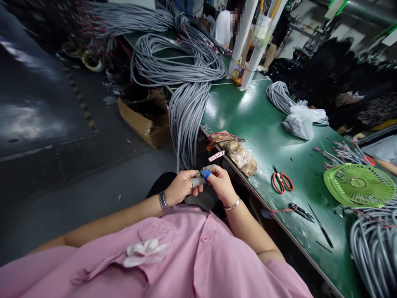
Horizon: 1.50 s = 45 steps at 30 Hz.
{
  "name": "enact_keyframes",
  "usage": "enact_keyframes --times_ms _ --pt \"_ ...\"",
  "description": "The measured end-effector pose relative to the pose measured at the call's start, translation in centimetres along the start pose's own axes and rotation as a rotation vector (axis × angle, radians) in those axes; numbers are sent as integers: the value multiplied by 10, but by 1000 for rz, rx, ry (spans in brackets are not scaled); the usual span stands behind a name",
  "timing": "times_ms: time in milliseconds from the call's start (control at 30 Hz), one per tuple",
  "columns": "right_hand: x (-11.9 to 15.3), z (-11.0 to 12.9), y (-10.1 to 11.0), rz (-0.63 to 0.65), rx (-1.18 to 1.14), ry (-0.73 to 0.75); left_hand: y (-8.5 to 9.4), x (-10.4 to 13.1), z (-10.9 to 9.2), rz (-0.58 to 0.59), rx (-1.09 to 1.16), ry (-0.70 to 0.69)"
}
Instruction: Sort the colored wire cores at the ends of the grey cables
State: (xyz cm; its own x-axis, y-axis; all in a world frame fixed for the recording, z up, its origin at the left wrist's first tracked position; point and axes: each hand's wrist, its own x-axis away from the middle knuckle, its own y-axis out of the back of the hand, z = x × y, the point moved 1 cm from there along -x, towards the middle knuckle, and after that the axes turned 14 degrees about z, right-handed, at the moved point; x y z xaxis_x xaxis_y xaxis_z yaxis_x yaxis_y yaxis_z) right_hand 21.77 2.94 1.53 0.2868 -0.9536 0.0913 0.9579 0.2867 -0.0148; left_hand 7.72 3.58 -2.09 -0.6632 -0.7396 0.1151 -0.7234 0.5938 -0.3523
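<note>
- Green table (237, 109): left hand (181, 187) and right hand (221, 185) meet beside it, curled close; what they hold, I cannot tell.
- Scissors (279, 177) lie on it.

Long, shiny green table (273, 136): bright, with white glare near the slanted white posts (242, 39), so light seems to come from above.
Flat grey floor (133, 169): dim, with only a weak shine.
Space under the table (297, 258): in deep black shadow.
Big, smooth, dark grey shape (27, 95) at the left edge: pale shiny spots, soft and smeary.
Left hand (182, 186) and right hand (221, 183): well lit and fairly sharp.
Pink cloth shirt (186, 260): softly lit, stretched wide at the bottom corners.
Tall black heap (313, 70): so dark that its bits run together.
Person in a white top (222, 29): fuzzy, partly covered by little squares.
</note>
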Motion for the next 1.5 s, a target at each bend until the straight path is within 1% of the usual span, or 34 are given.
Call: enact_keyframes --times_ms 200,267,400,567,700,867,1100,1200,1400,1500 --pt "-3 -7 -1 -146 -78 -1 2 -6 1 -35 -11 -43" --pt "-5 -9 -1 -164 -96 -1 3 -7 0 -45 -3 -56" --pt "-8 -10 -1 -156 -87 16 3 -9 -2 -72 36 -61" --pt "-11 -9 -1 -181 -73 42 2 -10 -4 -112 100 -64" --pt "-11 -11 0 -146 -84 39 2 -10 -3 -128 91 -79" --pt "-7 -14 4 -144 -83 8 1 -8 -3 -145 86 -99" --pt "1 -11 4 -156 -43 26 -4 -6 -6 -172 110 -101" --pt "3 -9 3 -150 -58 -2 -6 -5 -6 -168 106 -97" --pt "2 -4 2 -97 -89 -43 -7 -2 -4 -138 89 -87" --pt "2 -6 1 -109 -114 -43 -8 -2 -2 -137 88 -78"
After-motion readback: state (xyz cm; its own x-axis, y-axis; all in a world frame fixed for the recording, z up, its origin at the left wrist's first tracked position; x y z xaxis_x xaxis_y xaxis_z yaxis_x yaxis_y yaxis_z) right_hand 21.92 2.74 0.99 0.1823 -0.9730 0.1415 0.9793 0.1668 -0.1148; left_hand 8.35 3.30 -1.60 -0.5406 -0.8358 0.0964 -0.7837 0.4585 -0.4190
